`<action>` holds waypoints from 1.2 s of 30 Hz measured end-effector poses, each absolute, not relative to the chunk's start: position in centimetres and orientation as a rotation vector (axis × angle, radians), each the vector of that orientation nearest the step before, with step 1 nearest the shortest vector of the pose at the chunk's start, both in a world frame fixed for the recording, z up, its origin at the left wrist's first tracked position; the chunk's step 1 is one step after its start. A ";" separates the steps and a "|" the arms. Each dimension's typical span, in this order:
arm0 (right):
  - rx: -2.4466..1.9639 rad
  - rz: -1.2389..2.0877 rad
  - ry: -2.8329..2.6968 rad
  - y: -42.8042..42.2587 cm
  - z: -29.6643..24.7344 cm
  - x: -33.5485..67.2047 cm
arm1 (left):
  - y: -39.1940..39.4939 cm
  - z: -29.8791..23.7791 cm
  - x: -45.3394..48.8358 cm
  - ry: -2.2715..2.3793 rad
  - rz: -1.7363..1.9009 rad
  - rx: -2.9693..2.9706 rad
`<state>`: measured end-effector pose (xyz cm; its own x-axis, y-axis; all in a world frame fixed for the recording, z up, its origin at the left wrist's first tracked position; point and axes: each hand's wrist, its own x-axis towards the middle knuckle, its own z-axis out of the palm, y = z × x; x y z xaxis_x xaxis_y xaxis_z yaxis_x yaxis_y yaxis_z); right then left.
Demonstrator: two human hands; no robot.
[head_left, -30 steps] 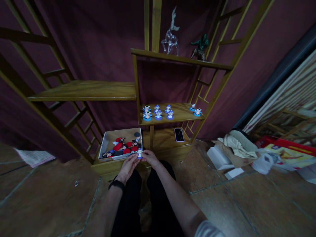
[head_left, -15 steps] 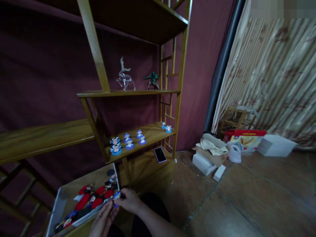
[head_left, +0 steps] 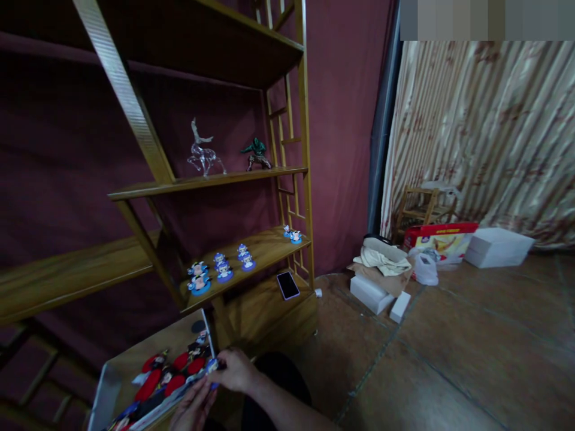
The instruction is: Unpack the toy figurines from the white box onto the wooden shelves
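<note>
Between my two hands is a small purple-and-white figurine, held just beside the right edge of an open box. My right hand pinches it from the right with thumb and fingers. My left hand closes on its lower part from the left, partly covering it. Several figurines with red round bases lie jumbled in the box. On the shelf above, purple figurines stand in pairs, with blue-based cow-like figurines to their left and another blue-based pair at the right end.
A phone lies on the lowest shelf board. Higher up stand a clear deer figure and a green figure. On the floor to the right are white boxes, a plastic bag and a red carton.
The view has swung a little to the right, so the shelves sit further left. Both hands still hold the purple figurine by the box, slightly lower in view.
</note>
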<state>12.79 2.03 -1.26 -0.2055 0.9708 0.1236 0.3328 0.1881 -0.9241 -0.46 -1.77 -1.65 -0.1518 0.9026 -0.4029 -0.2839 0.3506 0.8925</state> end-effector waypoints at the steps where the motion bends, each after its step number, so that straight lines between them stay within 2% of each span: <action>1: -1.265 1.032 -1.663 2.1 -1.2 13.0 | -1.6 -1.4 -0.1 1.305 1.200 0.630; 12: -1.087 1.282 -1.476 1.7 -1.7 12.8 | -2.0 0.5 -0.2 1.202 1.224 0.526; 28: -1.122 1.460 -1.380 4.1 -4.8 13.0 | 0.4 -1.8 -0.7 1.103 1.223 0.385; 36: -1.017 1.540 -1.284 3.8 -3.4 13.6 | 0.8 -2.7 -0.5 1.045 1.239 0.354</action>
<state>13.58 3.84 -3.39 -0.2941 0.9540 -0.0587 -0.1136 -0.0958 -0.9889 -0.48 0.81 -2.70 -0.0386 0.8903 -0.4537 -0.5979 0.3432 0.7244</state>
